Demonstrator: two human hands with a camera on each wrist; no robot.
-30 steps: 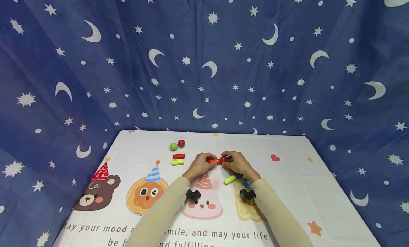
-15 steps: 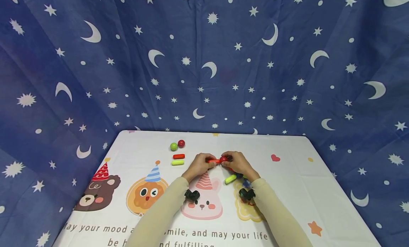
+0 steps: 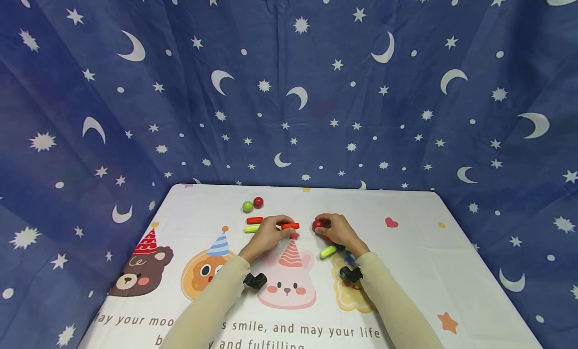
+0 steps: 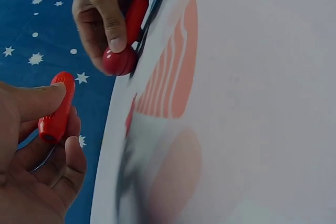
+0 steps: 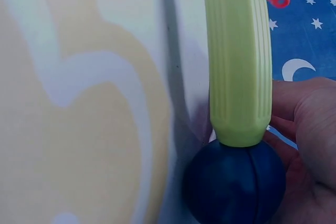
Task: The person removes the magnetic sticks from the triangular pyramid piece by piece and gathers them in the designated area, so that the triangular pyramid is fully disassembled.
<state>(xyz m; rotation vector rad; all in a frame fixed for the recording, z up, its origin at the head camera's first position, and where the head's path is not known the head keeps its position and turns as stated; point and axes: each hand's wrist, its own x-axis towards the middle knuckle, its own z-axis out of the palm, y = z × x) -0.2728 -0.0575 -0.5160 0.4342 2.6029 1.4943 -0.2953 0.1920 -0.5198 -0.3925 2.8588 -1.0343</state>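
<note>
On the table: my two hands, apart from each other, over a white cloth (image 3: 406,268) printed with cartoon animals in party hats.
Left hand (image 3: 266,237): pinches one short red stick (image 3: 290,226) between thumb and fingertips, held just off the cloth beside the loose sticks.
Right hand (image 3: 338,231): thumb and fingers curled on one red ball (image 3: 317,224), which is joined to a second red stick running back under the palm.
Sticks, count: five seen; red one in my left, red one on the ball, one loose red stick (image 3: 255,220), one loose green stick (image 3: 251,229) just below it, one yellow-green stick (image 3: 328,251) by my right wrist.
Balls, count: four seen; red in my right hand, a green ball (image 3: 247,207) touching a far red ball (image 3: 258,203) near the back edge, one dark blue ball mostly hidden under my right hand.
Material, shape: smooth glossy plastic; sticks are stubby, ribbed lengthwise, flat-ended; balls round.
Left wrist view: shows ribs on the held stick (image 4: 56,109) and my right thumb pressing the ball (image 4: 118,60).
Right wrist view: shows the yellow-green stick (image 5: 239,56) end-on against the blue ball (image 5: 233,182), seam visible; head view hides that joint.
Backdrop: blue curtain (image 3: 289,88), white moons and stars.
</note>
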